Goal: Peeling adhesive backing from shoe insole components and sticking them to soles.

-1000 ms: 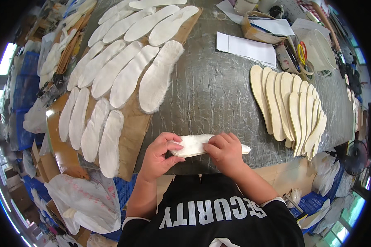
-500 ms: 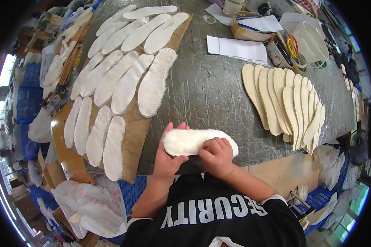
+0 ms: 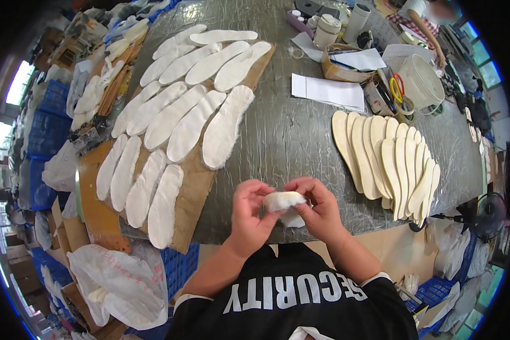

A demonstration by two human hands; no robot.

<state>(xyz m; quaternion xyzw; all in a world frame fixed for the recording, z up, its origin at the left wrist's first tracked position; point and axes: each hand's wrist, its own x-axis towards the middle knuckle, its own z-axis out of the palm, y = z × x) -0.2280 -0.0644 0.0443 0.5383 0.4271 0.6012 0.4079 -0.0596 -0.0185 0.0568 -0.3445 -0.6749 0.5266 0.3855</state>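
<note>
Head view: left hand [image 3: 247, 212] and right hand [image 3: 323, 212] pinch one fluffy white insole [image 3: 284, 200], mid-job I reckon; white fleece soles [image 3: 175, 118] and cream foot-shaped pieces [image 3: 400, 170] look undone.

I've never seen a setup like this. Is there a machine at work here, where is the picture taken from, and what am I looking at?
No machine is doing the work: you see a person's bare left hand and right hand. The camera is worn on the person's head and looks down; its wide fisheye lens bends straight edges near the rim. Both hands hold a white fleecy insole, partly hidden by the fingers. On the grey-covered table, rows of white insoles lie on brown cardboard to the left. To the right is an overlapping fan of cream insoles, with white paper and a pale bucket beyond.
</note>
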